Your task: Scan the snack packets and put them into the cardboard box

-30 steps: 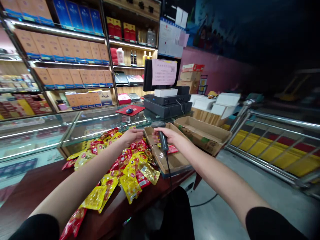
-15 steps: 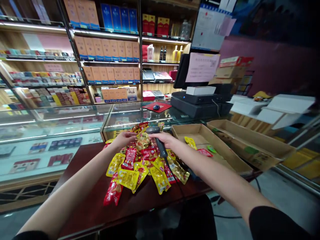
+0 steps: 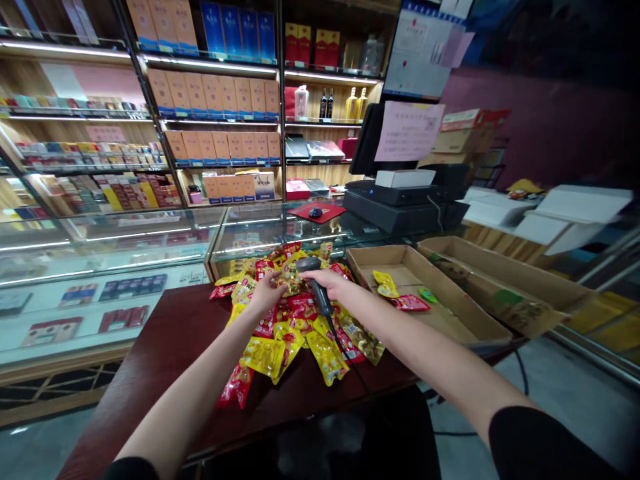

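Observation:
My right hand [image 3: 329,281] is closed around a dark handheld barcode scanner [image 3: 321,299], whose head points left over a heap of snack packets. A cable runs down from its handle. Just left of it, my left hand [image 3: 269,292] pinches the edge of a gold snack packet [image 3: 291,283] in front of the scanner head; part of that packet is hidden. Around both hands lie red and yellow shiny packets, among them a yellow packet [image 3: 263,357] and a red packet [image 3: 235,388] near the front of the dark red table [image 3: 165,347].
To the right stands an open cardboard box [image 3: 453,317] with a few packets inside, and another cardboard box [image 3: 510,283] beside it. Behind the heap is a glass counter [image 3: 240,230] with a mouse [image 3: 315,213] on a red mat. A monitor [image 3: 367,143] stands at the back right.
My left hand has shifted right and nearer to me, its wrist now over packets on the heap's left side. The scanner has stayed almost in place in my right hand.

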Motion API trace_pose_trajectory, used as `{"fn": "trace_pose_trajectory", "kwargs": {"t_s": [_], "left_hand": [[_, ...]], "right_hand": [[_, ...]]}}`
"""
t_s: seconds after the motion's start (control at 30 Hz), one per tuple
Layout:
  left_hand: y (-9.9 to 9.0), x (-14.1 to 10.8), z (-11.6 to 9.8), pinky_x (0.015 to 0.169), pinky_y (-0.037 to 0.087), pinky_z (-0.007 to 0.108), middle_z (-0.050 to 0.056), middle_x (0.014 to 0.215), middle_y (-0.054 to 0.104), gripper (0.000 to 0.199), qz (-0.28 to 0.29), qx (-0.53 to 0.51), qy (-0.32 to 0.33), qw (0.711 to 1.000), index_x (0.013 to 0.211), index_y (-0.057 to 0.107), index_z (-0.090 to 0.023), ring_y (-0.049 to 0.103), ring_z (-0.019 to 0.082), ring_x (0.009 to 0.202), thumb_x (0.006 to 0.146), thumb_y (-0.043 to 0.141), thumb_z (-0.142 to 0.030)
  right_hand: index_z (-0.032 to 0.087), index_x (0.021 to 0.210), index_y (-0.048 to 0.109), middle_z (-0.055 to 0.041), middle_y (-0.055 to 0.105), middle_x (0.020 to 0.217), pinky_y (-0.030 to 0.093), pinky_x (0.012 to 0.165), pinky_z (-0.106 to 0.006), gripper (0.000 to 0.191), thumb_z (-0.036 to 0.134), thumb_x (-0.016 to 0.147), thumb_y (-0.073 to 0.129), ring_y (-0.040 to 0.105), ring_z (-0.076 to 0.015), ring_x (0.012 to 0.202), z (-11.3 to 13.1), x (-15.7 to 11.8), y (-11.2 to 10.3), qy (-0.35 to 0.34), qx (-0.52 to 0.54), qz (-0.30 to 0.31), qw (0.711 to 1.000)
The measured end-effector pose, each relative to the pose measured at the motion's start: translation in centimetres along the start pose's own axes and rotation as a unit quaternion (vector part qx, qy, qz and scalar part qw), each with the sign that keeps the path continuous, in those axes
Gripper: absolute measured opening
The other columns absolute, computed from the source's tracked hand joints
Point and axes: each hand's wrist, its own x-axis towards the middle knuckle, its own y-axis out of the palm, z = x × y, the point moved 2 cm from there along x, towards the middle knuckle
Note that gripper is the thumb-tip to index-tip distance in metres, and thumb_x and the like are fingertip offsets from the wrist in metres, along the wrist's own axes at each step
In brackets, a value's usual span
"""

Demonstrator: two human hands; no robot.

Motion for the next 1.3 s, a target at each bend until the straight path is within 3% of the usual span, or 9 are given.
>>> {"fn": "trace_pose_trajectory", "kwargs": {"t_s": [0.2,0.3,0.4,0.53,0.67,0.77,0.93,1.1,1.3], "left_hand": [[0.8,-0.2,-2.4,0.069,0.056,0.032,0.006,0.085,0.063,0.057,0.067,-0.165,-0.05,0.983,0.128,0.045,-0.018,0.066,0.015,0.067,0.075,0.064,-0.018],[1.2,-0.4,-3.6,0.07,0.056,0.032,0.005,0.08,0.064,0.054,0.061,-0.179,-0.057,0.98,0.121,0.048,-0.016,0.066,0.015,0.067,0.07,0.065,-0.008],[1.7,-0.3,-3.8,0.069,0.055,0.032,0.005,0.075,0.065,0.05,0.049,-0.167,-0.04,0.984,0.108,0.052,-0.014,0.065,0.015,0.066,0.063,0.074,-0.007],[2.1,-0.2,-3.1,0.054,0.05,0.023,0.002,0.066,0.062,0.039,0.043,-0.085,-0.041,0.995,0.085,0.06,-0.013,0.058,0.012,0.058,0.057,0.082,-0.03],[2.3,-0.5,-2.5,0.045,0.038,0.018,-0.002,0.054,0.056,0.037,0.018,0.05,0.005,0.999,0.065,0.063,-0.014,0.05,0.009,0.051,0.056,0.078,-0.046],[2.8,-1.1,-2.3,0.054,0.043,0.021,0.001,0.06,0.062,0.036,0.031,0.04,0.027,0.998,0.07,0.067,-0.014,0.057,0.013,0.06,0.058,0.077,-0.046],[3.8,-2.1,-2.1,0.071,0.048,0.027,0.004,0.078,0.068,0.043,0.126,-0.017,0.048,0.991,0.088,0.067,-0.014,0.063,0.017,0.074,0.054,0.082,-0.035],[3.9,-2.4,-2.1,0.062,0.05,0.032,0.006,0.079,0.068,0.048,0.146,-0.017,-0.012,0.989,0.095,0.063,-0.016,0.062,0.018,0.064,0.054,0.083,-0.03],[3.3,-2.4,-3.2,0.06,0.046,0.023,0.002,0.072,0.066,0.034,0.209,0.097,0.031,0.973,0.082,0.066,-0.015,0.061,0.016,0.066,0.052,0.081,-0.023]], "right_hand": [[0.015,0.07,0.061,0.0027,0.058,0.049,0.039,0.044,-0.021,0.014,0.019,0.067,0.073,0.047,-0.0084,0.042,0.6,-1.9,-0.3,-0.002,-0.018,-0.005,1.0],[0.015,0.072,0.063,0.003,0.058,0.049,0.037,0.043,-0.021,0.013,0.018,0.066,0.074,0.046,-0.0086,0.041,1.0,-2.8,-0.4,-0.01,-0.023,0.006,1.0],[0.015,0.074,0.065,0.0035,0.059,0.049,0.036,0.044,-0.021,0.014,0.013,0.064,0.074,0.046,-0.0083,0.042,1.1,-3.7,-0.3,-0.019,-0.02,0.012,1.0],[0.015,0.076,0.064,0.0039,0.059,0.048,0.036,0.044,-0.021,0.014,0.011,0.065,0.072,0.047,-0.0088,0.041,1.0,-4.3,-0.5,-0.016,-0.002,0.014,1.0],[0.015,0.074,0.061,0.0042,0.057,0.047,0.039,0.045,-0.021,0.012,0.013,0.069,0.07,0.047,-0.0089,0.04,0.5,-4.3,-1.3,-0.001,0.03,0.006,1.0],[0.014,0.074,0.059,0.0027,0.058,0.049,0.042,0.046,-0.022,0.009,0.014,0.072,0.068,0.05,-0.0098,0.042,-0.4,-4.4,-1.8,0.019,0.058,0.008,0.998],[0.014,0.076,0.058,0.0008,0.06,0.052,0.046,0.048,-0.023,0.004,0.016,0.08,0.058,0.054,-0.0108,0.045,-1.9,-5.1,-1.8,0.044,0.107,0.018,0.993],[0.015,0.078,0.057,-0.0003,0.062,0.056,0.048,0.051,-0.024,0.004,0.012,0.081,0.056,0.059,-0.0124,0.05,-2.3,-5.2,-1.9,0.039,0.134,0.01,0.99],[0.015,0.073,0.058,0.0027,0.06,0.051,0.049,0.053,-0.023,0.009,0.008,0.073,0.064,0.055,-0.0098,0.046,-0.2,-4.5,-3.0,-0.02,0.133,-0.03,0.99]]}}
